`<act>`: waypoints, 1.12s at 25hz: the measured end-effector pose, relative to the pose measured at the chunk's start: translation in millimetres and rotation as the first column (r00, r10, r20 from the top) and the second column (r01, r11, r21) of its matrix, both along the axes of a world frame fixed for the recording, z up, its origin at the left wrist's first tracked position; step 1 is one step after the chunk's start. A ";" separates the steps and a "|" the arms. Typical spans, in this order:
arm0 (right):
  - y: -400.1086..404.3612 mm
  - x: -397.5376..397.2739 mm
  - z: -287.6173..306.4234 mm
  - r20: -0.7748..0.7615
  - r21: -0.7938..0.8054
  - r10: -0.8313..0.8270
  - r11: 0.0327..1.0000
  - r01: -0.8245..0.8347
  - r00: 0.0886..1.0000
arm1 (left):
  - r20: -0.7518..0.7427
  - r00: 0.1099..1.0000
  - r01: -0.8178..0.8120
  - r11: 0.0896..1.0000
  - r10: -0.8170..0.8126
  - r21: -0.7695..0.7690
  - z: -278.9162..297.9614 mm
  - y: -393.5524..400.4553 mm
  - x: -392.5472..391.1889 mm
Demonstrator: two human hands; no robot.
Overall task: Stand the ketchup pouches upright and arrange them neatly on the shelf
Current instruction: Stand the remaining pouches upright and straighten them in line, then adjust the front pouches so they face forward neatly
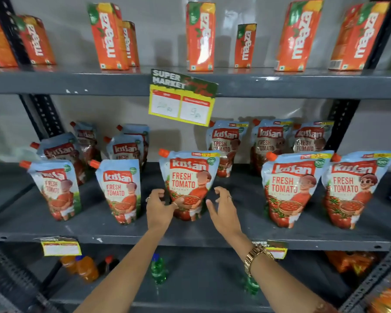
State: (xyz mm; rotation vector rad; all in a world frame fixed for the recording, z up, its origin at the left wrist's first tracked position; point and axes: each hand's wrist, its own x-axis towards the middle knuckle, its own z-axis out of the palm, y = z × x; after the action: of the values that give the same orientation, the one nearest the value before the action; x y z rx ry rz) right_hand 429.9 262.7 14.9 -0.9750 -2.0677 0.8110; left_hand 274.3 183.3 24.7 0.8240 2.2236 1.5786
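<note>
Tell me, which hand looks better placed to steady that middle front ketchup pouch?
Probably the left hand: its thumb reaches the middle pouch at its lower edge, while the right hand hovers open just beside it.

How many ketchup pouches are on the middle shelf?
10: five in front, five behind. Others may be hidden.

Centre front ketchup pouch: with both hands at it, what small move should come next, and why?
Probably close both hands on the centre pouch and square it up. The left hand touches its lower edge, the right hand hovers open beside it, and the pouch tilts slightly and sits apart from the right pair.
</note>
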 end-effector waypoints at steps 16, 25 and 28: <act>13.1 16.9 -16.0 0.047 -0.225 -0.106 0.968 0.114 0.993 | -0.042 0.932 0.352 0.927 -0.360 -0.130 -13.0 14.4 28.9; 33.3 59.7 -19.0 0.024 -0.242 -0.103 0.965 0.105 0.994 | -0.035 0.932 0.355 0.926 -0.362 -0.133 -15.8 37.5 70.5; 23.0 60.0 -20.9 -0.097 -0.153 -0.197 0.971 0.181 0.976 | 0.023 0.925 0.379 0.921 -0.379 -0.090 -14.9 35.3 74.9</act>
State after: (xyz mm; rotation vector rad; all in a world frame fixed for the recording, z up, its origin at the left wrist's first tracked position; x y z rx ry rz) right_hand 489.9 285.6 -6.0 -1.1591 -1.8090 0.9014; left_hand 349.2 218.6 9.8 1.1398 1.9633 1.2814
